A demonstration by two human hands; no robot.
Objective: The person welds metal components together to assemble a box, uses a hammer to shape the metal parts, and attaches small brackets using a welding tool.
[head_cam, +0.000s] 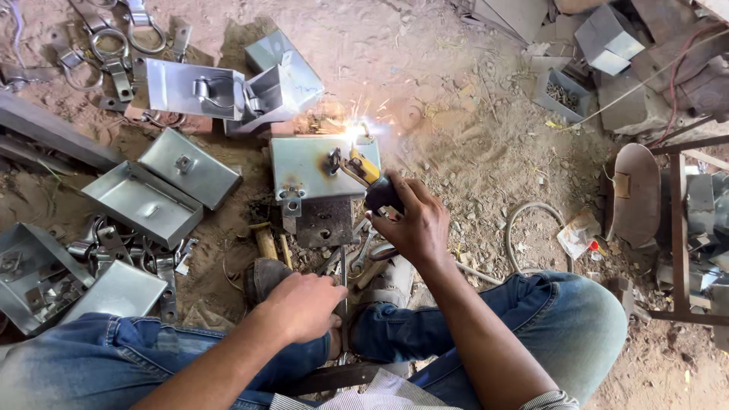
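Observation:
My right hand [416,222] grips a black and yellow welding electrode holder [373,181]. Its tip touches the far right corner of a square grey metal plate [307,163], where a bright white arc and sparks [355,130] flare. The plate carries a small latch piece and rests on a darker metal block [325,222]. My left hand [302,304] rests closed near my shoe, fingers curled down on a thin metal strip by my foot; what it grips is hidden. Both my knees in blue jeans frame the bottom of the view.
Folded sheet-metal trays [148,201] and boxes [279,80] lie left and behind on the dirt floor. Metal rings and clamps [114,45] are scattered at top left. A cable loop [531,228] lies right, beside a rusty metal frame [676,228]. A wooden-handled tool [266,243] lies near my foot.

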